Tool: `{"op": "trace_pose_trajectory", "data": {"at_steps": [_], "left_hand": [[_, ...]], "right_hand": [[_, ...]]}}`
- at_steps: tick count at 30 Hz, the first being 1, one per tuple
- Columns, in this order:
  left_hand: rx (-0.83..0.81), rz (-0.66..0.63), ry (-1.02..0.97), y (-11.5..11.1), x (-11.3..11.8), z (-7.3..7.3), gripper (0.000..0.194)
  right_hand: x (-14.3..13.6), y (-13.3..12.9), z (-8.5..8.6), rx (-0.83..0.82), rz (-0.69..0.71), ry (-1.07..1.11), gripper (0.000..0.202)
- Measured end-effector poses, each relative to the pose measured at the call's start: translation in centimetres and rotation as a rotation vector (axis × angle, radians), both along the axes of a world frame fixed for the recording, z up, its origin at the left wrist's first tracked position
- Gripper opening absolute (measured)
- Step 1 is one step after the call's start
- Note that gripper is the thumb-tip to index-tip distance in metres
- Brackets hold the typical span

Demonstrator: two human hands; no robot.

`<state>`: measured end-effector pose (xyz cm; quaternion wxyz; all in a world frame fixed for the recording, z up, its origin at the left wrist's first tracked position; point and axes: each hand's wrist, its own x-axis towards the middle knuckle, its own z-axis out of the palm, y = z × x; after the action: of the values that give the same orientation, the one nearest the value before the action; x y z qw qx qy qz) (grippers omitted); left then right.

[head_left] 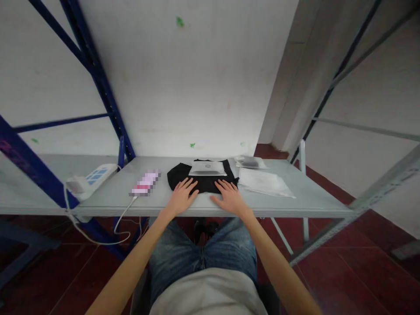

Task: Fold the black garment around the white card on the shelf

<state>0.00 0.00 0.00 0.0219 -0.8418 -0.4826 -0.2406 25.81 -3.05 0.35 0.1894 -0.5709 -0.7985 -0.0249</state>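
A black cloth item [210, 184], which may be a garment, lies on the grey table in front of me. On top of it rests a pale, flat plastic packet [207, 167] with a dark lower edge and a small round mark. My left hand [183, 195] lies with spread fingers on the cloth's near left edge. Over the near right edge, my right hand [229, 197] is spread flat too, its fingertips on the cloth. Neither hand grips anything. How the cloth is folded beneath the packet cannot be made out.
White plastic bags [264, 182] lie right of the cloth, with another clear packet [251, 162] behind them. To the left are a blurred phone [146, 183] on a white cable and a power strip [98, 179]. Blue posts [98, 78] frame the grey tabletop [315, 192]; a white wall stands behind.
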Motion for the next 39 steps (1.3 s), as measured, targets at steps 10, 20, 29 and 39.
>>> {"op": "trace_pose_trajectory", "data": {"at_steps": [10, 20, 29, 39], "left_hand": [[0.001, 0.003, 0.006, 0.09, -0.1, -0.21, 0.054], [-0.004, 0.0, 0.015, -0.06, -0.07, 0.06, 0.055], [-0.011, -0.003, 0.005, -0.09, -0.1, 0.08, 0.055], [-0.022, 0.006, 0.029, -0.21, -0.04, 0.32, 0.055]], "right_hand": [[0.09, 0.12, -0.27, 0.016, 0.005, 0.012, 0.074], [-0.01, 0.03, -0.04, 0.01, 0.002, 0.0, 0.075], [0.0, 0.13, -0.15, 0.015, -0.002, -0.015, 0.075], [0.03, 0.08, -0.21, 0.022, 0.005, 0.002, 0.074]]}}
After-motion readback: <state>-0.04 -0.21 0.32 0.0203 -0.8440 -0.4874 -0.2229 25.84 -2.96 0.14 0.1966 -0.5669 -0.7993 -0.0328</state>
